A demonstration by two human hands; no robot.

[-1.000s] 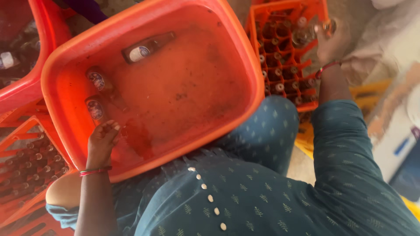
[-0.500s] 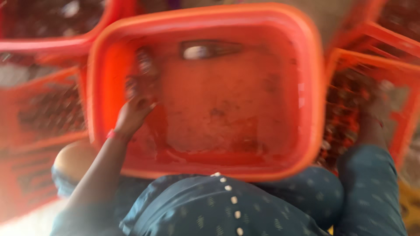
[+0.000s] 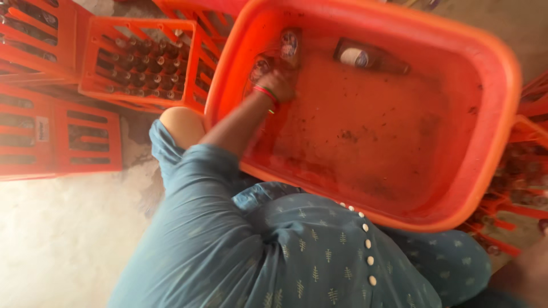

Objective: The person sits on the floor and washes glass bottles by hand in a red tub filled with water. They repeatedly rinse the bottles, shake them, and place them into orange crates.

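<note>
left hand (image 3: 278, 85) is down inside the orange plastic tub (image 3: 496, 114), fingers curled onto two small glass bottles (image 3: 274, 57) at the far-left corner. looks like a grip, but blur keeps me from telling how many are actually clamped. red bangle (image 3: 264, 92) on that wrist. a third bottle, brown with a pale label (image 3: 368, 59), lies flat on the tub floor against the far wall, apart from the hand. tub floor is grimy and wet-looking, tilted toward the lap, probably why the bottles sit along the edges. right hand out of frame. orange crate (image 3: 137, 63) of upright bottles just left of the tub, more crates (image 3: 57, 137) stacked beside it.
</note>
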